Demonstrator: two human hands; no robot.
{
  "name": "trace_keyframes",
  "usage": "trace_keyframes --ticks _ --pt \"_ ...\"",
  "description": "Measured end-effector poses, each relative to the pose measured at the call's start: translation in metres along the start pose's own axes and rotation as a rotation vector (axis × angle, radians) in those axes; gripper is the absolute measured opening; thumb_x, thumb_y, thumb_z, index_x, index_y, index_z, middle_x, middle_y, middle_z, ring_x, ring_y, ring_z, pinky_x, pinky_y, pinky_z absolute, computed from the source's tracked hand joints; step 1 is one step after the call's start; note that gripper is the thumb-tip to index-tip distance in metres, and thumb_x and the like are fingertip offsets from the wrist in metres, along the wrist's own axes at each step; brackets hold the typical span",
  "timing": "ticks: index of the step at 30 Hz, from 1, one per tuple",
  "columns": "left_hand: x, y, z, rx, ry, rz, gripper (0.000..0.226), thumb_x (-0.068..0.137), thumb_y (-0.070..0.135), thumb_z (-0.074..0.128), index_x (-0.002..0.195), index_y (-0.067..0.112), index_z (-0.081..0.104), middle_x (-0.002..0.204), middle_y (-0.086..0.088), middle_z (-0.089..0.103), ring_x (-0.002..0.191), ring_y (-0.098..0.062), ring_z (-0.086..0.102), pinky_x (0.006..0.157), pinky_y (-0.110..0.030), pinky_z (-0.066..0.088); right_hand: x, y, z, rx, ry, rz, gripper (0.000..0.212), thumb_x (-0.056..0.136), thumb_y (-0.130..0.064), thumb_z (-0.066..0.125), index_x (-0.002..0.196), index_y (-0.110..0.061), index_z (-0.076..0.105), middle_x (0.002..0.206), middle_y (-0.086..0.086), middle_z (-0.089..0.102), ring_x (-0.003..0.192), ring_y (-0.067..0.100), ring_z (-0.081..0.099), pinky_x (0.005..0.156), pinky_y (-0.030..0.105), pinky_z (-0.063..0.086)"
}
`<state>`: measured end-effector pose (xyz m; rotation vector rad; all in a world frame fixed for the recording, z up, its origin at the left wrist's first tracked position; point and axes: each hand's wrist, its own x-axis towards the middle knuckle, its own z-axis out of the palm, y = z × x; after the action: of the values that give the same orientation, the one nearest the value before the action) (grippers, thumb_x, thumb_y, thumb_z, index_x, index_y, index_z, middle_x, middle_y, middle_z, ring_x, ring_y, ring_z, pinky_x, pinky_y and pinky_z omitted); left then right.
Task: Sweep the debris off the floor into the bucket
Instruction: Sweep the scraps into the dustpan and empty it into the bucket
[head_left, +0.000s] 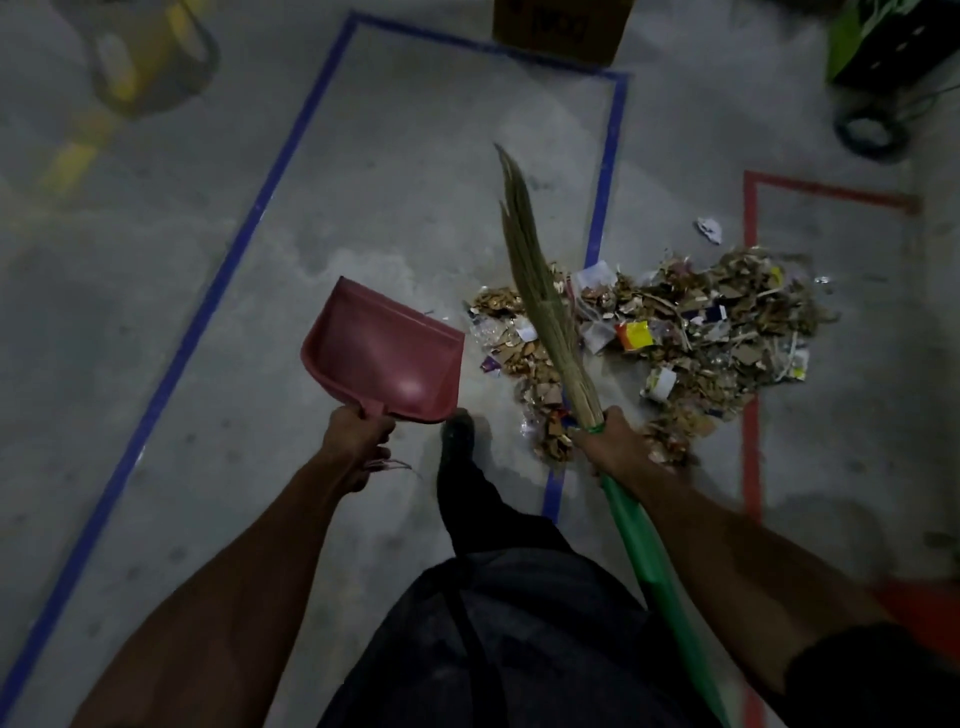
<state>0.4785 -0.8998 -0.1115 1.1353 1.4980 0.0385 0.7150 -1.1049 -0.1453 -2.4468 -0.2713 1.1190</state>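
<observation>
Left hand (358, 434) curled tight round the stub handle of the red dustpan (384, 358), pan raised off the floor, mouth tipped forward and toward the pile, likely kept ready to set down at its near edge. Right hand (615, 447) wrapped round the broom (540, 291) just where the straw bundle meets the green handle, a low choke-grip suited to short controlled strokes; bristles pointing up and away, hanging over the debris (675, 332), not visibly pressed into it. Debris heaped on the concrete floor (363, 182), straddling the blue tape line (602, 197) and reaching the red tape line (750, 218). One stray white scrap (709, 228) apart beyond the heap. No bucket clearly identifiable; nothing scooped yet.
</observation>
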Motion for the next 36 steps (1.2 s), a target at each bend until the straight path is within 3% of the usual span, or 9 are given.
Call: trace_keyframes --ticks 6,11,14,17,20,25,30,33,36 --pt "0.113 0.078 -0.035 0.2 0.026 0.019 0.019 0.081 -0.003 0.057 0.099 0.002 0.055 0.07 -0.016 0.055 0.042 -0.021 0.046 0.036 -0.021 0.036 0.087 -0.085 0.029 0.007 -0.041 0.048 0.053 0.084 -0.032 0.067 0.131 -0.014 0.047 0.119 0.014 0.061 0.106 0.034 0.06 0.083 0.034 0.049" --pt "0.179 0.142 -0.057 0.346 0.028 0.027 0.024 0.077 0.002 0.058 0.101 0.003 0.056 0.075 -0.018 0.058 0.044 -0.024 0.05 0.042 -0.026 0.042 0.124 -0.16 0.031 0.167 -0.082 0.099 0.04 0.086 -0.02 0.068 0.122 -0.007 0.056 0.089 0.013 0.062 0.061 0.019 0.055 0.04 0.018 0.04" --pt "0.217 0.177 -0.065 0.484 0.004 0.067 0.026 0.076 0.006 0.06 0.102 0.007 0.058 0.076 -0.013 0.06 0.052 -0.023 0.056 0.042 -0.021 0.04 0.141 -0.198 0.032 0.384 -0.165 0.219 0.037 0.084 -0.012 0.071 0.116 -0.003 0.053 0.077 0.019 0.058 0.049 0.023 0.054 0.043 0.025 0.045" --pt "0.262 0.205 -0.069 0.65 -0.019 0.101 0.034 0.08 0.015 0.061 0.114 0.009 0.057 0.093 -0.016 0.063 0.073 -0.029 0.062 0.056 -0.026 0.044 0.157 -0.224 0.047 0.444 -0.197 0.307 0.029 0.081 -0.011 0.074 0.101 -0.01 0.052 0.069 0.017 0.058 0.046 0.022 0.054 0.043 0.028 0.047" --pt "0.313 0.224 -0.067 0.775 -0.067 0.126 0.053 0.08 0.029 0.06 0.127 0.007 0.051 0.114 -0.023 0.061 0.096 -0.038 0.06 0.074 -0.034 0.046 0.177 -0.236 0.079 0.361 -0.142 0.351 0.031 0.082 -0.014 0.071 0.102 -0.006 0.049 0.074 0.018 0.057 0.049 0.024 0.055 0.043 0.029 0.046" --pt "0.399 0.235 -0.06 0.977 -0.121 0.153 0.051 0.086 0.023 0.06 0.133 0.006 0.048 0.116 -0.022 0.06 0.076 -0.026 0.052 0.071 -0.032 0.04 0.218 -0.248 0.136 0.114 -0.106 0.372 0.044 0.082 -0.03 0.067 0.112 -0.004 0.049 0.097 0.021 0.065 0.072 0.028 0.067 0.051 0.029 0.049" --pt "0.474 0.216 -0.042 1.089 -0.149 0.089 0.056 0.087 0.03 0.062 0.135 0.007 0.044 0.117 -0.023 0.06 0.096 -0.039 0.061 0.083 -0.043 0.053 0.273 -0.249 0.199 -0.022 -0.132 0.324 0.038 0.087 -0.037 0.063 0.111 -0.012 0.049 0.1 0.009 0.063 0.089 0.028 0.065 0.073 0.039 0.055" --pt "0.516 0.196 -0.025 1.112 -0.179 0.049 0.053 0.085 0.025 0.062 0.131 0.005 0.047 0.109 -0.021 0.062 0.09 -0.037 0.063 0.077 -0.041 0.055 0.311 -0.237 0.248 -0.106 -0.171 0.272 0.041 0.092 -0.044 0.054 0.119 -0.012 0.049 0.11 0.01 0.062 0.099 0.029 0.061 0.082 0.039 0.052" --pt "0.557 0.173 -0.008 1.112 -0.196 0.041 0.041 0.083 0.019 0.063 0.12 0.005 0.053 0.083 -0.01 0.059 0.066 -0.023 0.057 0.053 -0.026 0.044 0.347 -0.218 0.303 -0.123 -0.231 0.265 0.048 0.095 -0.05 0.048 0.123 -0.01 0.048 0.116 0.013 0.061 0.104 0.031 0.061 0.083 0.038 0.051"
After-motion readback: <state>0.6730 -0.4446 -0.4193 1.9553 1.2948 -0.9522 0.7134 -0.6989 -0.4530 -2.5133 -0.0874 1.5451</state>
